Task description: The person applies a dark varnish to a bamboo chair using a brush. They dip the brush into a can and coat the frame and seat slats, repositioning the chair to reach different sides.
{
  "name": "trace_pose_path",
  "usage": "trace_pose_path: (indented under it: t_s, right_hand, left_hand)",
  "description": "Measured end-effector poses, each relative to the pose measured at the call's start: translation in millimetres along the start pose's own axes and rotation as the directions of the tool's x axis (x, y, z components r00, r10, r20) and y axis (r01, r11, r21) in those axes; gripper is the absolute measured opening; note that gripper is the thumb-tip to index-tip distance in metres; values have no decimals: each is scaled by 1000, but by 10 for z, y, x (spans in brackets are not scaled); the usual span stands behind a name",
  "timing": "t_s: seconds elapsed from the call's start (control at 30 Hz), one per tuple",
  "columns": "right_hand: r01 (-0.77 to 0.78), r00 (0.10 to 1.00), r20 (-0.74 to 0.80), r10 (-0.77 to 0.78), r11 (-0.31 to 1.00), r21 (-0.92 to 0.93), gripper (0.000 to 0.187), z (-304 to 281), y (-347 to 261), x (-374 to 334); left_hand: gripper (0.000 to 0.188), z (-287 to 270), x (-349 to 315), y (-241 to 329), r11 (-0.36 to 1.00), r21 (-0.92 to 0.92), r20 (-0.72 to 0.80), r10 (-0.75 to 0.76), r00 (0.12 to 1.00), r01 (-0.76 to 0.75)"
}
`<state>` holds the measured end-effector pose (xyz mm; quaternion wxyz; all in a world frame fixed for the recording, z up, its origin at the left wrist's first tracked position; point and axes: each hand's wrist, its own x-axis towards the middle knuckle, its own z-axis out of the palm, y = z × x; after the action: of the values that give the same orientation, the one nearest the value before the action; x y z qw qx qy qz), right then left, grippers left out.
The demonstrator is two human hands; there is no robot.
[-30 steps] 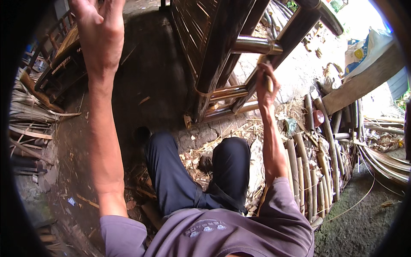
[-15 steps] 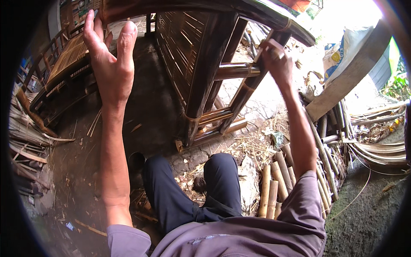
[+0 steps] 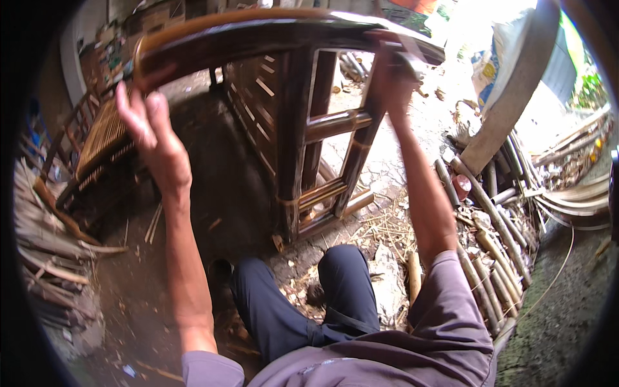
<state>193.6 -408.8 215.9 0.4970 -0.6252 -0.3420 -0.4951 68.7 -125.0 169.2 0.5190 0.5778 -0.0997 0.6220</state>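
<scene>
Armrest end [image 3: 147, 63] — left hand [image 3: 157, 143] near, wide dark floor [image 3: 216, 171] alongside.

Floor [image 3: 126, 284] in front of you is dark dirt. Standing on it: dark bamboo frame [image 3: 293, 129]. Also down: straw [image 3: 380, 235] past your knees, bamboo poles [image 3: 476, 284] right, split strips [image 3: 45, 222] left.

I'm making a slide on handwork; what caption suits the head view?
Open left hand near one end of a curved rail, blurred right hand nearer the other.
</scene>
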Motion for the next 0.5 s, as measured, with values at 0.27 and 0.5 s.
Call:
trace_pose_path:
  t_s: [0.27,0.5]
  right_hand:
    - [142,890,360,-280,921,364,32,1053,-1219,669]
    - [5,963,252,92,934,-358,48,-940,728,1356]
  left_hand:
    - [57,-102,163,-266,986,86,-50,149,988,-145]
    - [58,-108,208,-63,954,259,-70,176,982,-153]
